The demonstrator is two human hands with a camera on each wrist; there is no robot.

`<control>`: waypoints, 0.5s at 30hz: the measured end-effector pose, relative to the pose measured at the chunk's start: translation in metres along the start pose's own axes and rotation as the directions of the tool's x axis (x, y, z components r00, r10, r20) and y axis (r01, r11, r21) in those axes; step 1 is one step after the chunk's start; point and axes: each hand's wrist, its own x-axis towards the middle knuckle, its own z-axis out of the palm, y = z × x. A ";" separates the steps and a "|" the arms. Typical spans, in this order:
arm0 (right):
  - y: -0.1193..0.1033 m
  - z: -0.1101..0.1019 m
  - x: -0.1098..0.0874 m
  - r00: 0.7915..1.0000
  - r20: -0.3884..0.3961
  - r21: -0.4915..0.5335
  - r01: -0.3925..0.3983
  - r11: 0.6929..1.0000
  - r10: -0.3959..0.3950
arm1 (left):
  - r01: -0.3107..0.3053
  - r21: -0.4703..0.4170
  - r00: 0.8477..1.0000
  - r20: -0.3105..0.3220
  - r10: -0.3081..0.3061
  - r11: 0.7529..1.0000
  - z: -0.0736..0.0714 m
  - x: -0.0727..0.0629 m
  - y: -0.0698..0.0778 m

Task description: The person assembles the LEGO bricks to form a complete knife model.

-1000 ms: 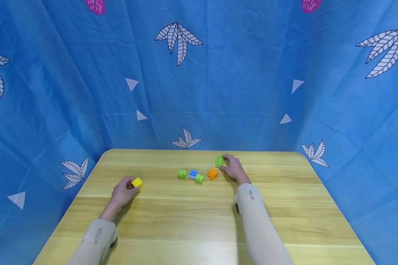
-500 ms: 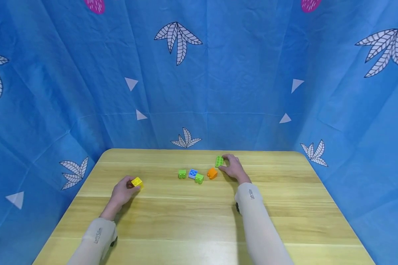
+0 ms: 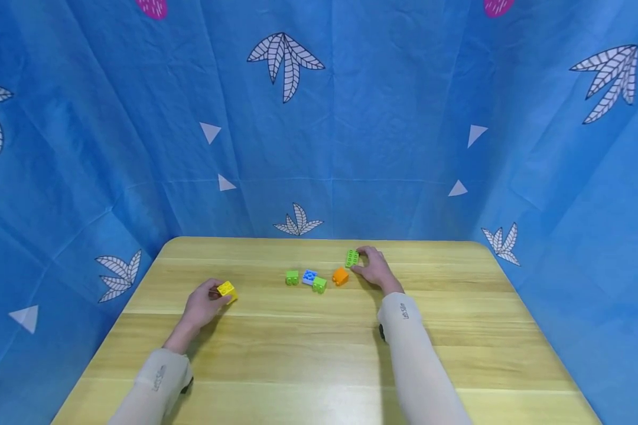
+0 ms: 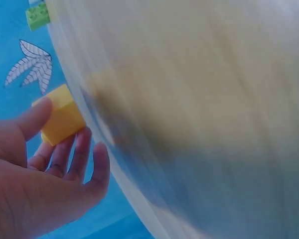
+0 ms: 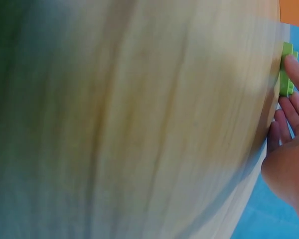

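Landmark: blue brick on the wooden table. Left hand well to its left and a little nearer the person, back of hand up, thumb on near side; pinches yellow brick between thumb and fingertips. Right hand to the blue brick's right, forearm extended; thumb and forefinger span long green brick, thumb at near end, gripping it. That brick lies right of the blue brick and farther back; orange brick between the two.

Hidden: the left fingertips, behind the yellow brick in the head view. Right wrist view cuts off the hand at the frame edge and shows the long green brick edge-on, partly behind the thumb. Wood grain blurred in both wrist views. Cannot tell whether either held brick is clear of the wood.
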 end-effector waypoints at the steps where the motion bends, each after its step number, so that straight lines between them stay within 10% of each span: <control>1: 0.000 0.000 0.000 1.000 0.001 -0.001 0.001 1.000 -0.001 | -0.011 -0.004 1.000 0.003 0.011 1.000 0.001 -0.001 0.003; 15: 0.001 -0.002 -0.002 1.000 0.010 -0.001 0.018 1.000 -0.018 | -0.132 -0.091 0.982 0.121 0.143 0.987 0.049 -0.025 0.062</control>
